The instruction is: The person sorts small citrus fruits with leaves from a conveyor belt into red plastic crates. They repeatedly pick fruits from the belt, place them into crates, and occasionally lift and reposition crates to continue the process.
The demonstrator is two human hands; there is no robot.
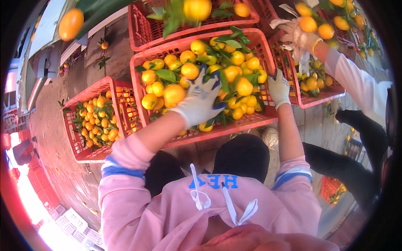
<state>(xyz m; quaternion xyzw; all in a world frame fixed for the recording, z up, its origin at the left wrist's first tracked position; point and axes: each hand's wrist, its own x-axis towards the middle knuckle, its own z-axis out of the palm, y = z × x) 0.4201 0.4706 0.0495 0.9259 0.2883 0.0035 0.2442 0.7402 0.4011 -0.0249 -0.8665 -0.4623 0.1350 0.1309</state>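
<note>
A red plastic crate (201, 139) filled with orange citrus fruits and green leaves stands before my knees. My left hand (202, 94), in a white glove with blue fingertips, lies spread over the fruits near the middle of the crate, its fingers apart, beside a large orange citrus fruit (173, 95). At the crate's right rim is my right hand (279, 86), gloved alike; its fingertips are at the rim, and whether they grip it cannot be told. Green leaves (165, 75) lie among the fruits.
A smaller red crate (110, 82) of small citrus stands at the left. Behind is another red crate (194, 29), with a blurred fruit (197, 8) above it. At the right, a co-worker's gloved hand (300, 34) is over more crates. An orange fruit (71, 24) is at upper left.
</note>
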